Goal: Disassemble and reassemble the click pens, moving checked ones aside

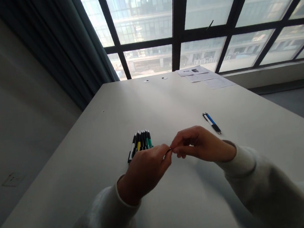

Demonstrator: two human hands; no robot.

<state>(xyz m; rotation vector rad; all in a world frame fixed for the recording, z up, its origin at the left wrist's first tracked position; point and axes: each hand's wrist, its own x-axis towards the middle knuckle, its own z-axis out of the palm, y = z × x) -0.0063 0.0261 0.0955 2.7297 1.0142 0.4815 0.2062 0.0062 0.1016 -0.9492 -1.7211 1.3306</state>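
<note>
Over the middle of the table [162,106], my left hand [148,170] and my right hand [201,143] meet at the fingertips. Both are closed in a pinch on a thin dark strip [168,150], which runs from between the left fingers to the right fingertips. Most of the strip is hidden, so its exact kind cannot be made out. Just beyond my left hand, several click pens [141,142] lie side by side, black with white, yellow and green parts. The hand covers their near ends. Past my right hand lie two more pens [212,123], one blue and one white, both with black grips.
Printed paper sheets [203,76] lie at the far right of the table. Two small white pieces with dark spots [146,81] sit near the far edge. Beyond stand large windows [142,18], with a dark curtain [61,40] at the left.
</note>
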